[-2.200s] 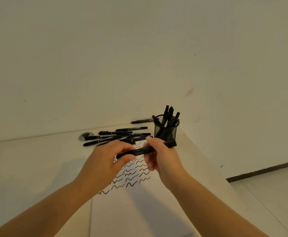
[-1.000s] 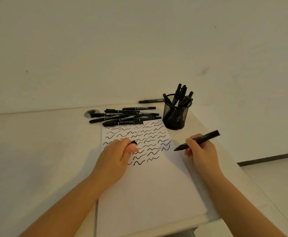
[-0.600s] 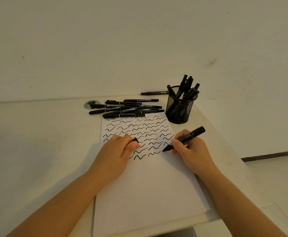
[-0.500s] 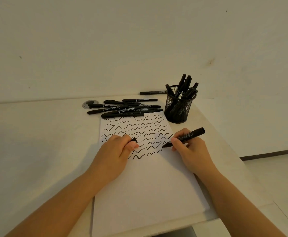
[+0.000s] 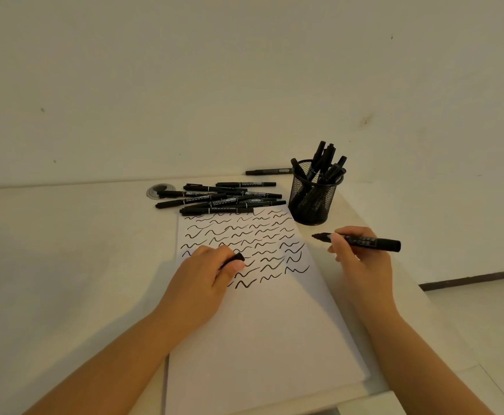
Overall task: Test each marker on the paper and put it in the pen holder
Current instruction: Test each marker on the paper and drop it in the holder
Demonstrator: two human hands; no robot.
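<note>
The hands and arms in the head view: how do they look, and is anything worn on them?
Both forearms are bare as far as the picture shows; no sleeve is visible. The left hand and the right hand wear no glove, ring, watch or bracelet. The fingers are bare, and their nails look short and unpainted.

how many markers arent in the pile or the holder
2. One uncapped marker is held in the right hand, off the paper's right edge. One marker lies alone by the wall, behind the pen holder.
</note>
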